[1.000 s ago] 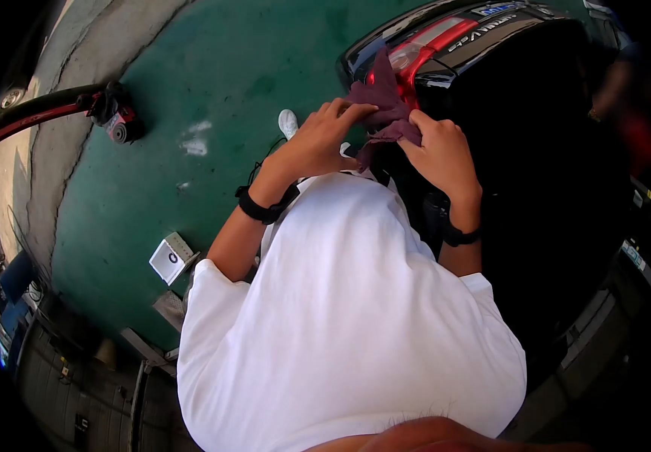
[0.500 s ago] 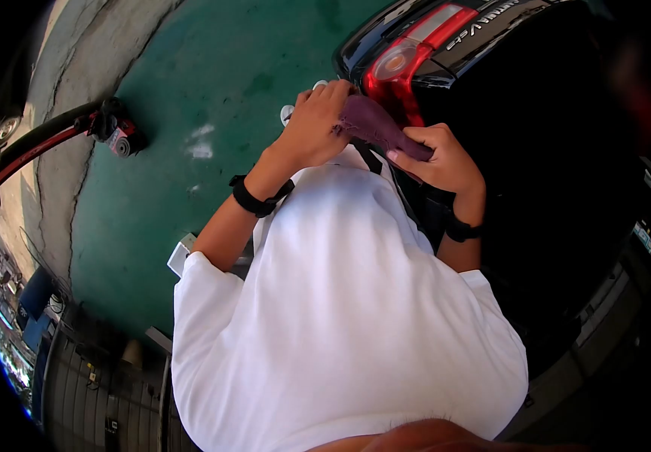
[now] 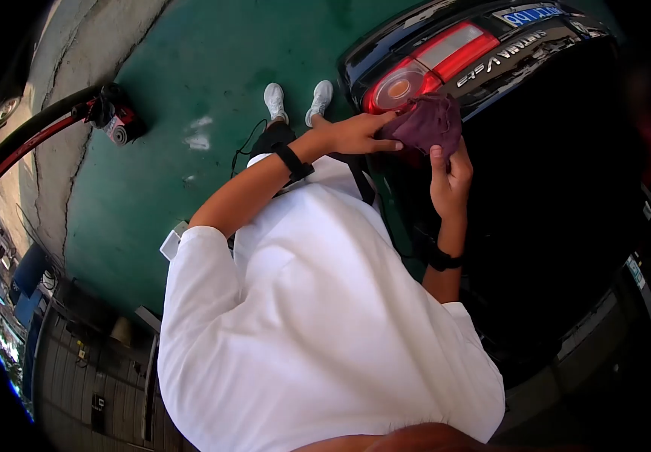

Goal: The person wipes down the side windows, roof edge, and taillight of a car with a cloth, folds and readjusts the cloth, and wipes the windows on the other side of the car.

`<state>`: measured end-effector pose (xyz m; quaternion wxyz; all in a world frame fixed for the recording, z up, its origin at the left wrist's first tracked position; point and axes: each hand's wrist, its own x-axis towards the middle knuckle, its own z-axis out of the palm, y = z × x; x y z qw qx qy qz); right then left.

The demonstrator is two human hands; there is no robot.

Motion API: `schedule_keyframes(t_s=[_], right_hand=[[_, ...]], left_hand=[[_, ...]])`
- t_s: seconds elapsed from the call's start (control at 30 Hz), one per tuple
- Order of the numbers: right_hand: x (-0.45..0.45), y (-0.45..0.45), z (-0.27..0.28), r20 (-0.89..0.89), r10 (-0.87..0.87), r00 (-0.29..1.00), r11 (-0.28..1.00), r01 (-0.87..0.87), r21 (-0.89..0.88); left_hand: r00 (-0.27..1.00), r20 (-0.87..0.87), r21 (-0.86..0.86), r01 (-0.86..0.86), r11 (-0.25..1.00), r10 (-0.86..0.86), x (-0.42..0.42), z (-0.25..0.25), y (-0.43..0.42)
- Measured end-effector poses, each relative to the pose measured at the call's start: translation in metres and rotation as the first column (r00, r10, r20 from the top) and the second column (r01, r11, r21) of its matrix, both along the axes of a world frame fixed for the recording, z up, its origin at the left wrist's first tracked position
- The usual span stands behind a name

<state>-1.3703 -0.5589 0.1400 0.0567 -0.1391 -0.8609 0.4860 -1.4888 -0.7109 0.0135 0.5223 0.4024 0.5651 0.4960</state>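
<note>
A crumpled purple cloth (image 3: 427,126) is held between my two hands, in front of the red tail light (image 3: 401,87) of a black car (image 3: 536,188). My left hand (image 3: 359,134) reaches in from the left, its fingers closed on the cloth's left edge. On the right, my right hand (image 3: 451,177) grips the cloth's lower right part with the thumb raised against it. Both wrists wear black bands. Whether the cloth touches the car cannot be made out.
Green floor (image 3: 189,83) lies to the left, with my white shoes (image 3: 275,102) on it. A red and black arm-like object (image 3: 46,132) stands at the upper left. A white box (image 3: 174,239) is partly hidden beside my left sleeve.
The cloth and both hands have shifted right, closer to the tail light. The cloth has gone from stretched to bunched up. My shoes have come into fuller view.
</note>
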Motion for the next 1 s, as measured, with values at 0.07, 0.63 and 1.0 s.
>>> schedule_keyframes(t_s=[0.07,0.63,1.0], right_hand=[[0.005,0.01,-0.004,0.071,-0.062,0.996,0.987,0.051,0.15],[0.015,0.079,-0.052,0.136,-0.239,0.961,0.588,0.032,0.808],[0.014,0.077,-0.049,0.101,-0.252,0.962,0.579,0.067,0.812]], left_hand=[[0.988,0.008,0.255,-0.154,0.955,0.157,0.018,-0.056,0.009],[0.684,-0.488,0.051,-0.598,0.8,0.542,-0.035,-0.224,-0.033],[0.85,0.11,0.123,-0.527,0.841,0.516,-0.044,-0.123,0.1]])
